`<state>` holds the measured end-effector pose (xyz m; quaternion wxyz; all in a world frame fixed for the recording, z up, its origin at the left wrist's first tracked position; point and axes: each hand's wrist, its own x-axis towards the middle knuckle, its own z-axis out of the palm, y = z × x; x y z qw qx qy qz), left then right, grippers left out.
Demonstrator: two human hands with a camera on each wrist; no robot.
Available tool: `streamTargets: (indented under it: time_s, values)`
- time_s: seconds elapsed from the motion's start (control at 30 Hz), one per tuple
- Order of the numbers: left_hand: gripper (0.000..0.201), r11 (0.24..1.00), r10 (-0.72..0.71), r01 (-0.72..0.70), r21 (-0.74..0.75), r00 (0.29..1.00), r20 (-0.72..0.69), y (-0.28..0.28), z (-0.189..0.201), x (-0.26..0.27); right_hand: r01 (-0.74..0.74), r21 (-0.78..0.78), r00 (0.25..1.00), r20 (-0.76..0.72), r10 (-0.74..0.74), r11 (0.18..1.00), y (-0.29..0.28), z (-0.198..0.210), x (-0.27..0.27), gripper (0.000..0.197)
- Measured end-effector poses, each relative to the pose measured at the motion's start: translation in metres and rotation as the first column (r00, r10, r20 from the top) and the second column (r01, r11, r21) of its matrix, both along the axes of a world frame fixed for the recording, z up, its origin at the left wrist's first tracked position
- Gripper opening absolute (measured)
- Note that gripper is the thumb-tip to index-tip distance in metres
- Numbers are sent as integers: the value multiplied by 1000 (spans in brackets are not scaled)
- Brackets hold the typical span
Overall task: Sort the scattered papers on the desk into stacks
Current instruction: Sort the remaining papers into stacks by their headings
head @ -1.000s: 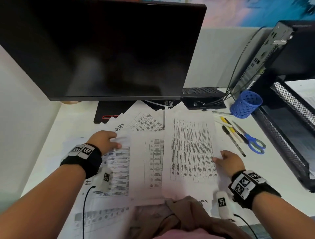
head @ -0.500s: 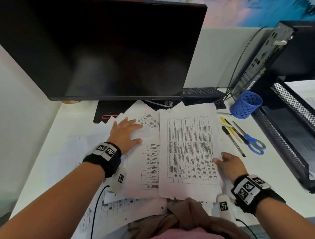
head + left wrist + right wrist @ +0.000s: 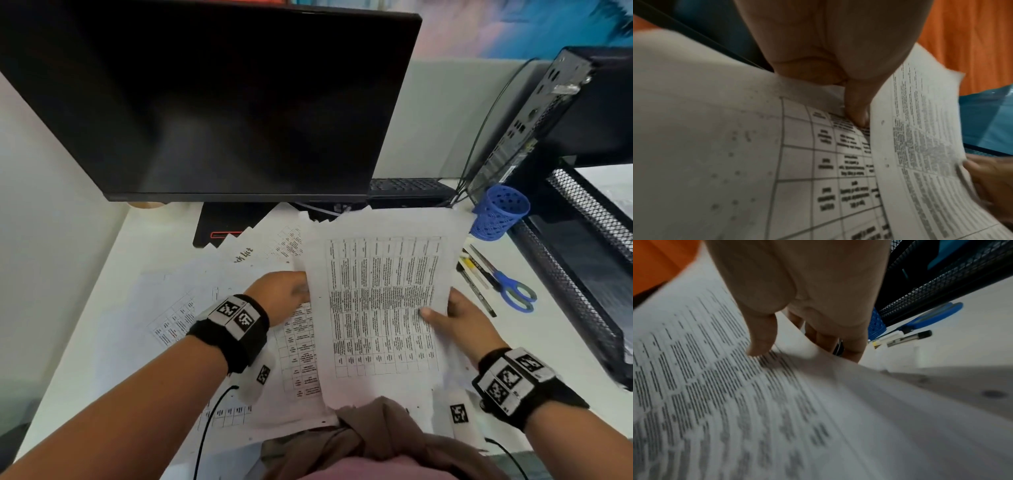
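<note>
**Both hands on a printed table sheet**

At centre frame in the head view, a sheet printed with a dense table (image 3: 380, 308) is held raised over the scattered papers (image 3: 212, 308) on the white desk (image 3: 113, 260). The right hand (image 3: 462, 325) pinches its right edge, thumb on top, fingers underneath. The left hand (image 3: 281, 294) grips its left edge, fingers tucked under. The print is too small to read; handwriting on a paper at upper centre is illegible. Blue scissors (image 3: 513, 291) lie at right.

Left hand (image 3: 281, 297): fingers hidden behind the raised sheet (image 3: 380, 308). Print on the sheet too blurred to read. Papers (image 3: 239, 342) beneath overlap, partly covered.
</note>
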<state>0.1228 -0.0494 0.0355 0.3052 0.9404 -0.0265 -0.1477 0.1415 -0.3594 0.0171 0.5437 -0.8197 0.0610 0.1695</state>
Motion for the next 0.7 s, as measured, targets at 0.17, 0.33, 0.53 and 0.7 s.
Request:
streamTargets:
  time_s: [0.17,0.33,0.53,0.7]
  values:
    - [28,977,-99,90,195,995,34,-14,3,-2,181,164,964,166,-208,970,14,19,10,16]
    - [16,992,51,-56,112,998,39,-1,-1,-4,360,244,903,152,-402,901,8,25,26,19]
    - [35,923,370,-370,-104,929,-20,14,0,-10,506,191,861,-58,-505,841,-11,-5,35,25]
    - [20,821,417,-416,-390,905,-88,-1,-7,-24,500,194,858,-241,-453,844,8,-25,31,22]
